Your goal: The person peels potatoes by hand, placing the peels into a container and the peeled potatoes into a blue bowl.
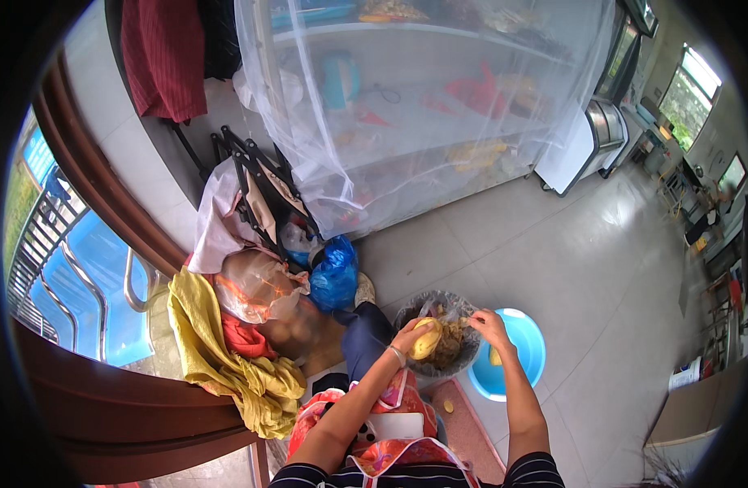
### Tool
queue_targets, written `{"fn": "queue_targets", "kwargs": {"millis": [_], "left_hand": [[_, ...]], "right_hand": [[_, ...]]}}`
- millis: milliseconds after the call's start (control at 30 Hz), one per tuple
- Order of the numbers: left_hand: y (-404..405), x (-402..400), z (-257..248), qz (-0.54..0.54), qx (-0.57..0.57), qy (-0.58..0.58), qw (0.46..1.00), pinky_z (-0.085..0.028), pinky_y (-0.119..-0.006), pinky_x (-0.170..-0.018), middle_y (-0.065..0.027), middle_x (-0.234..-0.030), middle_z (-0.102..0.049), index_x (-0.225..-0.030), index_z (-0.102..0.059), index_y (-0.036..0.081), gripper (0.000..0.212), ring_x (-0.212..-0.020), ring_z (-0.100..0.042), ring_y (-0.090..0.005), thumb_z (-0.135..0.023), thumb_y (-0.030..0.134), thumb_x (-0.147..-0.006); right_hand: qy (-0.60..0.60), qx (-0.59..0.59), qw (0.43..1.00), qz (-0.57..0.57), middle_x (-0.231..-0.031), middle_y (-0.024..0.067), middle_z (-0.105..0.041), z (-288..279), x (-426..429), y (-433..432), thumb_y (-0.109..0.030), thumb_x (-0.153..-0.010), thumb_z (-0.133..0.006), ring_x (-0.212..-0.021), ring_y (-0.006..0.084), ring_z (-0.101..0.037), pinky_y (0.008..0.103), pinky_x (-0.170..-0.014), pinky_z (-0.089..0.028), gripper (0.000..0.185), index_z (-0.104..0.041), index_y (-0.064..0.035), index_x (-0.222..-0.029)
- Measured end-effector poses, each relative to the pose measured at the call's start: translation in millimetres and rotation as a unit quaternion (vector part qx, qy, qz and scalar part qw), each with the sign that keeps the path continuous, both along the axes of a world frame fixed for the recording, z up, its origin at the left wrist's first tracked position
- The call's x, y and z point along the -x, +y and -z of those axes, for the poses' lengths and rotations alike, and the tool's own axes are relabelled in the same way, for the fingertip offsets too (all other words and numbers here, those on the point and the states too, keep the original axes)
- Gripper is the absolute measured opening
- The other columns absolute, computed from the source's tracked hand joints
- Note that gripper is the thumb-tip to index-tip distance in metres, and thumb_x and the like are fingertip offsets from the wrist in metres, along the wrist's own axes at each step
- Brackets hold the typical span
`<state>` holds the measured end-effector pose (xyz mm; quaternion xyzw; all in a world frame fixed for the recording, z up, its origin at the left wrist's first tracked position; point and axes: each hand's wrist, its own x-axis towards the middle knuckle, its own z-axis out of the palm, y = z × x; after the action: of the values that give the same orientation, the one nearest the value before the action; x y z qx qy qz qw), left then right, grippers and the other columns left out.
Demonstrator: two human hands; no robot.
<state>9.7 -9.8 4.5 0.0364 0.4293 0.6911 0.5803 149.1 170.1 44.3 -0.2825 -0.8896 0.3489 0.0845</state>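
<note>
A peeled yellow potato [426,339] is gripped in my left hand [409,336], over a bin [404,310] lined with a clear plastic bag. Brownish peelings [450,348] lie inside the bin. Over the bin's right edge is my right hand [488,326], fingers bent close together; whether it holds a small thing cannot be made out. A light blue plastic basin [532,348] stands to the right of the bin, partly behind my right forearm, with a yellow piece [495,355] in it.
Left of my leg lie a blue plastic bag [335,274], a yellow woven sack [215,348] and a folded black-framed chair [258,195]. A shelf under white netting [410,134] stands ahead. A pink mat [465,427] lies below the basin. A white-sided cabinet [572,152] is farther right.
</note>
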Motion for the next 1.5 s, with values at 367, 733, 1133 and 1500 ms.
{"fn": "queue_targets", "kwargs": {"millis": [367,733,1133,1500], "left_hand": [[0.4,2.5,5.7,0.039,-0.043,-0.052,0.997,-0.049,-0.032,-0.076,-0.0078,-0.101,-0.058,-0.112,-0.048,0.006,0.04,-0.09,-0.059,-0.0185,-0.06,0.027,-0.081],[1.6,6.8,16.1,0.061,-0.079,-0.063,0.993,-0.05,-0.03,-0.068,-0.008,-0.097,-0.059,-0.112,-0.049,0.006,0.042,-0.082,-0.06,-0.0172,-0.059,0.032,-0.081],[-5.1,4.7,-9.4,0.09,-0.04,-0.031,0.995,-0.047,-0.032,-0.08,-0.0077,-0.107,-0.056,-0.117,-0.045,0.006,0.045,-0.095,-0.057,-0.0178,-0.059,0.031,-0.082],[-4.7,4.9,-9.9,0.129,-0.085,-0.027,0.988,-0.046,-0.03,-0.083,-0.0082,-0.109,-0.055,-0.119,-0.044,0.005,0.047,-0.096,-0.056,-0.0177,-0.059,0.029,-0.082]], "right_hand": [[0.026,0.003,0.997,-0.076,-0.074,0.0083,-0.054,2.9,9.1,-16.9,-0.017,-0.075,-0.062,-0.071,0.0221,-0.054,0.0305,-0.063,-0.042,0.015,-0.061,-0.0024,-0.079],[0.08,-0.021,0.983,-0.165,-0.075,0.008,-0.053,-15.5,19.3,-33.3,-0.02,-0.076,-0.063,-0.069,0.0224,-0.052,0.0321,-0.061,-0.041,0.019,-0.059,-0.0019,-0.079],[0.01,0.029,0.991,-0.134,-0.075,0.0074,-0.055,-35.0,12.7,-17.7,-0.022,-0.075,-0.063,-0.075,0.0209,-0.052,0.032,-0.066,-0.041,0.019,-0.061,-0.0037,-0.079],[-0.026,0.044,0.999,-0.017,-0.075,0.0068,-0.053,-18.0,-2.6,22.9,-0.022,-0.075,-0.064,-0.072,0.0184,-0.052,0.0298,-0.064,-0.039,0.02,-0.06,-0.0021,-0.077]]}}
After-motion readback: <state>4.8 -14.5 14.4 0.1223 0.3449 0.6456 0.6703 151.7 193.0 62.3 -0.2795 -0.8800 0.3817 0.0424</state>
